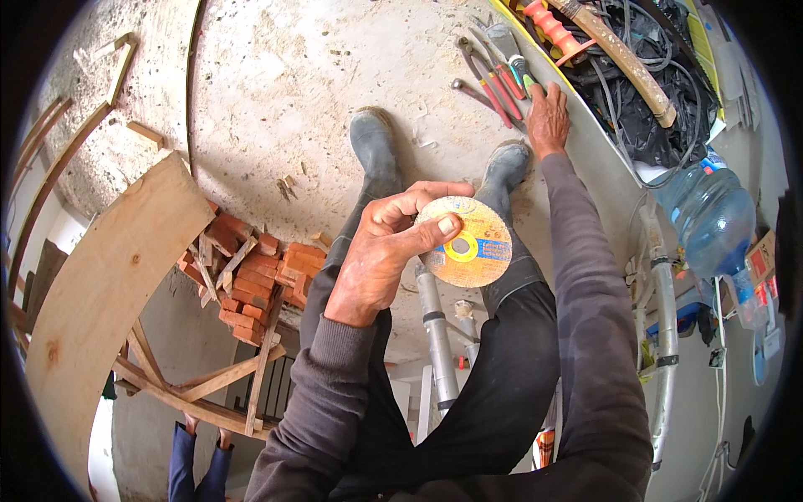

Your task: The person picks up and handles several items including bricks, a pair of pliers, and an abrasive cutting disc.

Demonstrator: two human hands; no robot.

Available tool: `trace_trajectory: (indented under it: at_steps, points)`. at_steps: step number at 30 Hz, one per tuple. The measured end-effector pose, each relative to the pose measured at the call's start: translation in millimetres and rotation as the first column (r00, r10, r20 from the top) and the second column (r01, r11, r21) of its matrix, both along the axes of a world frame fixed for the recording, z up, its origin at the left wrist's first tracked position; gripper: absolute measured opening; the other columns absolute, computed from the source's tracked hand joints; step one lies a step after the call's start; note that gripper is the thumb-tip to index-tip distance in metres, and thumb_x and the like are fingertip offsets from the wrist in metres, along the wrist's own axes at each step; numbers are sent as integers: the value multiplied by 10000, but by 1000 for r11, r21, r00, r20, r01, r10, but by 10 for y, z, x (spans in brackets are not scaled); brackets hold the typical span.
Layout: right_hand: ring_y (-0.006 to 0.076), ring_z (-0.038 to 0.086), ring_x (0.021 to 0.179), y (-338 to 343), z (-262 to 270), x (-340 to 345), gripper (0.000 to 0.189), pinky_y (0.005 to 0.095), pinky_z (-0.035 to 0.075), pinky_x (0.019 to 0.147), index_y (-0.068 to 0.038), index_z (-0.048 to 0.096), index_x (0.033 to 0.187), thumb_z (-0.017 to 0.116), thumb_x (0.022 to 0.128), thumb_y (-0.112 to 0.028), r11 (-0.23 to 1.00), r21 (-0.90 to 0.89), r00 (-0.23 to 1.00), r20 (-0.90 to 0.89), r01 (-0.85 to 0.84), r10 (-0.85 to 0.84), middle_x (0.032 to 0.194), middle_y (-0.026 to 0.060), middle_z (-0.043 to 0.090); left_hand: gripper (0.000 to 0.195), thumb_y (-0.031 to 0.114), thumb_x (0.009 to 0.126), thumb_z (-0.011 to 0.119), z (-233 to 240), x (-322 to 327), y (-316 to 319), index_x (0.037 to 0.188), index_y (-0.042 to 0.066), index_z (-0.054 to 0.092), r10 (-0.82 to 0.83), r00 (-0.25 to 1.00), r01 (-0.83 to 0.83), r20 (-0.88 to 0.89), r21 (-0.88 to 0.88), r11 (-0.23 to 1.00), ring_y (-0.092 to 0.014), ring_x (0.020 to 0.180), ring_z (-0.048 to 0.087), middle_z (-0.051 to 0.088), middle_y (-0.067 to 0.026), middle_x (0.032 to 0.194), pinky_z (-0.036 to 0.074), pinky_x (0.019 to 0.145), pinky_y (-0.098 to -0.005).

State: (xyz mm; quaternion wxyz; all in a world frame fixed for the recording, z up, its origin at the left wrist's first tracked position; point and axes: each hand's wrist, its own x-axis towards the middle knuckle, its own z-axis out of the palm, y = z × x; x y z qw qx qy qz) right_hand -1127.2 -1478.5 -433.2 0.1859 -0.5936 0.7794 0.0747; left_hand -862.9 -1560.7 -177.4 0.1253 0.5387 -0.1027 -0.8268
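My left hand point(392, 241) grips a worn orange cutting disc point(473, 267) with a blue band and a yellow ring around its centre hole. The thumb presses on the printed face while the fingers lie behind it. Over on the right, my right hand point(547, 119) reaches down to several hand tools on the concrete floor. Its fingertips are at the green end of a tool handle point(519, 68); whether they close on it is hidden. Just left of that hand lie red-handled pincers point(492, 91), another red-handled tool point(509, 80) and a metal bar tool point(477, 94).
A yellow-edged container point(665, 135) with cables, black plastic and a wooden handle stands at upper right, near a water bottle point(712, 219). Metal ladder rails point(436, 332) show between my legs. Bricks point(251, 282), a plywood strip point(119, 270) and another person's legs point(199, 464) are left.
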Motion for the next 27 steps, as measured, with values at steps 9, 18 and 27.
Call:
trace_trajectory:
  at_steps: [9,18,27]
  points:
    - [349,563,1033,-234,-166,-128,143,459,512,818,-133,648,970,549,874,-96,974,178,974,201,-140,103,1026,137,517,202,181,841,723,6,-14,-7,917,-5,717,-13,1000,12,14,13,1000,-193,990,631,624,-151,1196,487,914,-339]
    - [342,599,950,-221,-225,-158,186,453,499,814,-139,671,1006,538,881,-101,993,-37,955,271,-115,121,1004,139,550,187,169,851,708,13,-39,-5,908,-9,707,-13,1000,13,12,-7,1000,-189,980,627,631,-150,1183,480,907,-339]
    - [362,598,938,-291,-276,-24,209,479,483,797,-105,532,1000,609,811,-60,999,-41,953,302,35,-21,981,159,586,175,148,861,689,5,-65,6,940,-7,705,-33,997,33,64,1,999,-192,985,617,651,-130,1140,461,927,-344]
